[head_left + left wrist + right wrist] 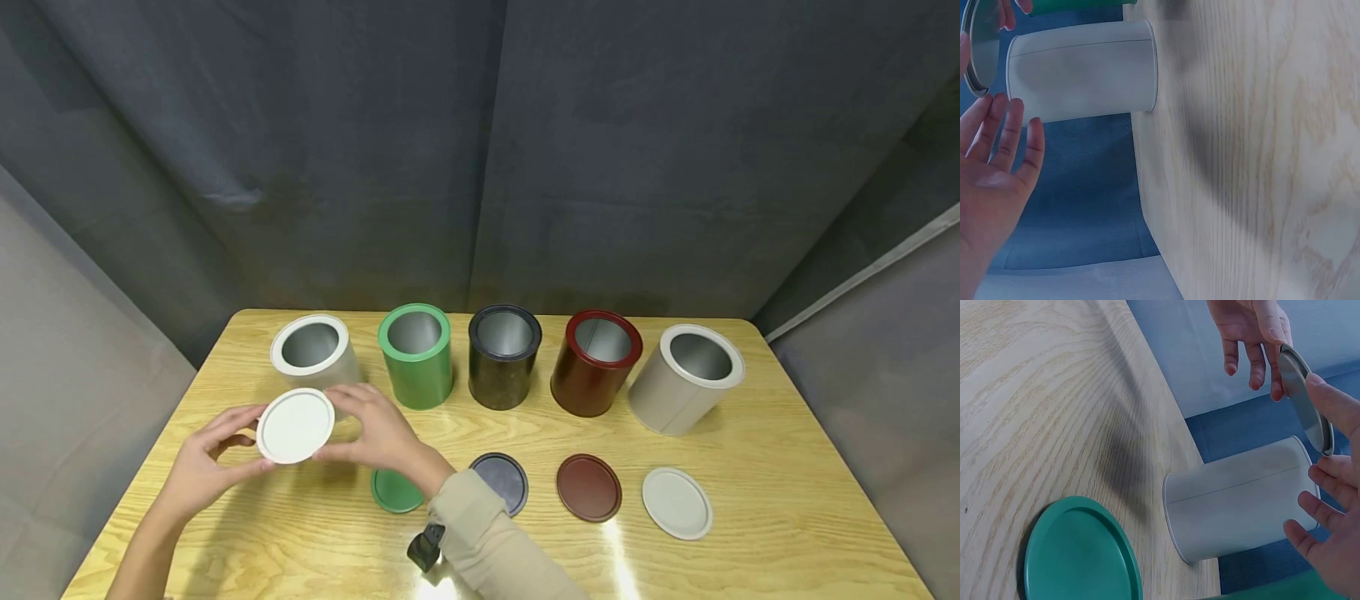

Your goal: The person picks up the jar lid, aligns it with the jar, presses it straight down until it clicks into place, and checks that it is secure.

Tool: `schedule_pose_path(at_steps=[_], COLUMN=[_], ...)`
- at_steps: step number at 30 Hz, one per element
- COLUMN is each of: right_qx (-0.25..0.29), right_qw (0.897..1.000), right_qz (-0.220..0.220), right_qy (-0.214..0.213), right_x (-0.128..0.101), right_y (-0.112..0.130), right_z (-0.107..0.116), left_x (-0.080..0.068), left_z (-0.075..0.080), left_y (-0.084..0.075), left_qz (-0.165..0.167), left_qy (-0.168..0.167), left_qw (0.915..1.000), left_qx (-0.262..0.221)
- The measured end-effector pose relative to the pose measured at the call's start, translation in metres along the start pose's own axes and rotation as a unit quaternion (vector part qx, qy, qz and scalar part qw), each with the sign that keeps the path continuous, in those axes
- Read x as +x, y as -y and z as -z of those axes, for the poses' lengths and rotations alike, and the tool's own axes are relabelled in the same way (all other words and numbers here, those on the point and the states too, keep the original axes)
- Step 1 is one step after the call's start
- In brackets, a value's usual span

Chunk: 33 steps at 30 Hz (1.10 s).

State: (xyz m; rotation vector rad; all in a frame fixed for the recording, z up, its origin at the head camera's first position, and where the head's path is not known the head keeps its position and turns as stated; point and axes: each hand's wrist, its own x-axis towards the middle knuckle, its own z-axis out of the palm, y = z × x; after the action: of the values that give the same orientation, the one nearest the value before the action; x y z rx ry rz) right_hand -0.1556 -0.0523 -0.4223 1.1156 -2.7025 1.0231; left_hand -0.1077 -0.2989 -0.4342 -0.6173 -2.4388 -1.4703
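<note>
A round white lid [296, 426] is held in the air between both hands, face tilted toward the head camera. My left hand [198, 467] pinches its left edge between thumb and fingers. At the opposite edge, my right hand [378, 429] grips the lid the same way. Just behind the lid stands an open white can [341, 367], partly covered by the lid and right hand. The right wrist view shows the metal-grey underside of the lid [1302, 400] above the can's top end [1235, 497], apart from it. A green lid [396, 490] lies below the right forearm, partly hidden.
Along the table's back stand open cans: green [420, 375], black [501, 379], dark red [588, 379] and another white one [667, 396]. In front lie a dark lid [504, 482], a dark red lid [588, 488] and a white lid [677, 503]. Grey curtains [480, 167] enclose the table.
</note>
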Motion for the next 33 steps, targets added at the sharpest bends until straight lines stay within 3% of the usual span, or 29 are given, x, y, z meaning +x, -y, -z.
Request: schedule_pose_path(at_steps=[14, 22, 33], right_qx=[0.015, 0.013, -0.004], right_qw=[1.000, 1.000, 1.000], right_qz=[-0.015, -0.003, -0.007], right_qy=[-0.005, -0.018, -0.020], right_x=[0.007, 0.012, 0.027], right_y=[0.004, 0.004, 0.005], right_z=[0.011, 0.018, 0.028], left_x=[0.008, 0.017, 0.033], left_z=[0.001, 0.005, 0.009], left_y=[-0.003, -0.009, -0.014], left_qz=[-0.028, -0.029, -0.035], left_qy=[-0.035, -0.023, -0.026], left_qw=[0.9990, 0.9993, 0.9977], left_qx=[-0.002, 0.004, 0.052])
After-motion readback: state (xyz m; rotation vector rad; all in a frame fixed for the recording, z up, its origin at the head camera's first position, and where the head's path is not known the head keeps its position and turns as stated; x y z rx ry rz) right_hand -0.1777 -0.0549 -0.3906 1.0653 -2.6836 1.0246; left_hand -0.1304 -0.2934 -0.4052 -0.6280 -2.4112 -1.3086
